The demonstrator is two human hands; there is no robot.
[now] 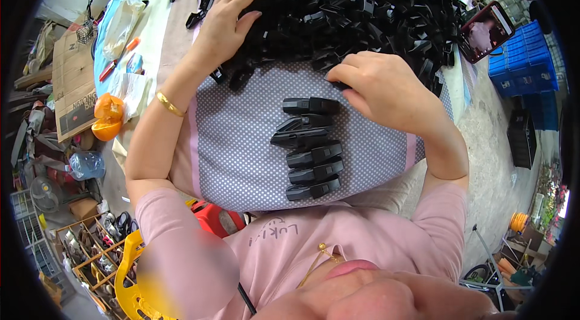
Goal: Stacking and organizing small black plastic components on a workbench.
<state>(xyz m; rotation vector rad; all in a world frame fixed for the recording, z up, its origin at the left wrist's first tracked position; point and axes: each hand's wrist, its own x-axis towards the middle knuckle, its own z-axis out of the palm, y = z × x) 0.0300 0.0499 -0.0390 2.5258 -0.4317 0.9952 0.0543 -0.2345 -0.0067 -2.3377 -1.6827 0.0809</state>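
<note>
A big heap of black plastic parts (338, 12) covers the far side of the cloth-covered table. My left hand (223, 24) reaches over the heap's left edge, its fingers stretched out and thumb apart, holding nothing. At the heap's near edge my right hand (383, 87) is closed, thumb against curled fingers. A dark bit of a black plastic part shows between them; most of it is hidden. Nearer to me, several similar black parts (314, 172) lie crosswise in a column on the grey dotted cloth (241, 145), just left of the right hand.
A phone (486, 30) stands at the heap's right edge, with blue crates (522, 60) beyond. On the left lie a plastic bag (124, 27), a red-handled tool (109, 70) and orange halves (107, 118). A cardboard sheet (72, 84) leans farther left. A yellow plastic chair (128, 272) stands at lower left.
</note>
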